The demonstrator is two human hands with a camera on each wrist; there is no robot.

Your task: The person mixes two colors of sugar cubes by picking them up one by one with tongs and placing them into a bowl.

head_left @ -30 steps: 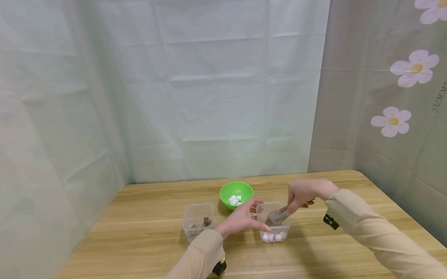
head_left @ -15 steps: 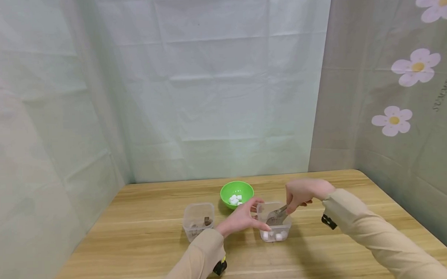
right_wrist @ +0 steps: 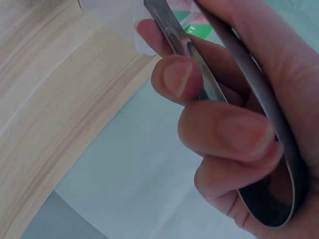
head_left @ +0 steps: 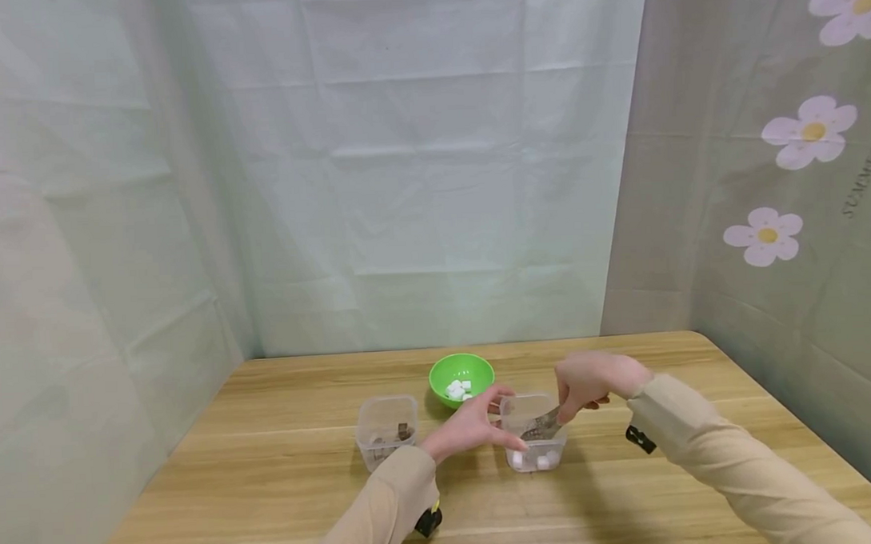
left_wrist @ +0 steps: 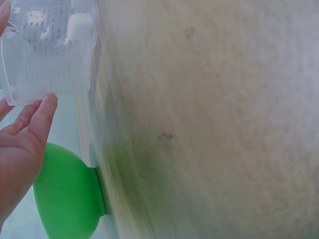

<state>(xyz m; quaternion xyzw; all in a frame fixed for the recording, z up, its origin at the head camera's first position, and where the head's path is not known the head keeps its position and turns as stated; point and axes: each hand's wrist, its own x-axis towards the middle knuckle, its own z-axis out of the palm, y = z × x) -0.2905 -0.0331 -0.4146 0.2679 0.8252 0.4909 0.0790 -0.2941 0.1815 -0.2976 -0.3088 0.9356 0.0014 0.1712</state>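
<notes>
- Left hand (head_left: 477, 428) grips the clear square plastic container (head_left: 530, 405), thumb and fingers wide.
- Right hand (head_left: 589, 380), edged slightly towards nine o'clock, holds grey metal tongs (head_left: 544, 426) inside; they look narrower, suggesting a squeeze among small white cubes (head_left: 543, 462), catch unclear.
- Round green plastic bowl (head_left: 462, 362): container's ten o'clock.

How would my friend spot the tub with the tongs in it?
Start at the wooden table, then find the left hand gripping a clear tub. The right hand holds metal tongs in it. White cubes show through its front, while the other clear tub has a brown cube.
</notes>
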